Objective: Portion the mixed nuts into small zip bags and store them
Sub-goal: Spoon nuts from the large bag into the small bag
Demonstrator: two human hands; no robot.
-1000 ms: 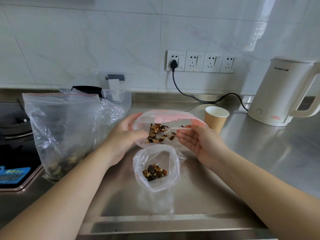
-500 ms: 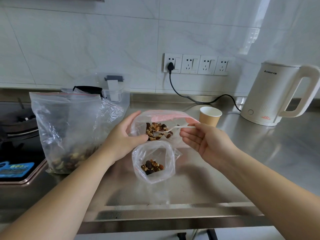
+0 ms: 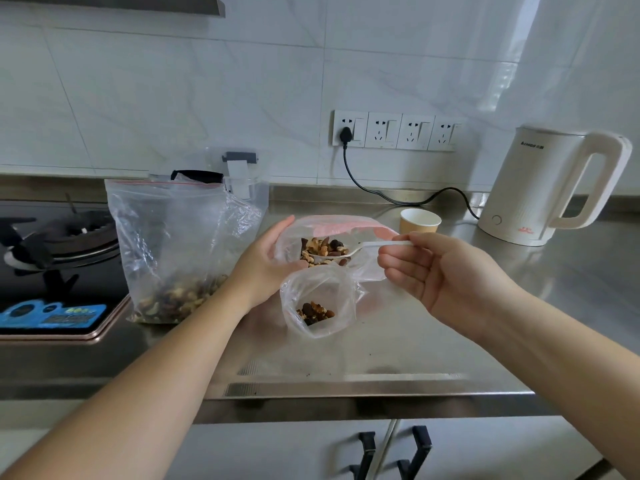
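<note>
Head view: my right hand (image 3: 446, 275) pinches the white spoon (image 3: 349, 252) by its handle — bowl heaped with loose nuts, apt to spill if tilted. My left hand (image 3: 266, 265) grips the limp small zip bag (image 3: 320, 299) at its rim — mouth just below the spoon, over the steel counter (image 3: 467, 341).

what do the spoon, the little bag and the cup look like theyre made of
Spoon: white, thin and slightly glossy, likely disposable plastic.
Small zip bag: clear, crinkled film showing the nuts through it, likely thin plastic.
Cup: matte tan wall, white inside, probably paper.
</note>
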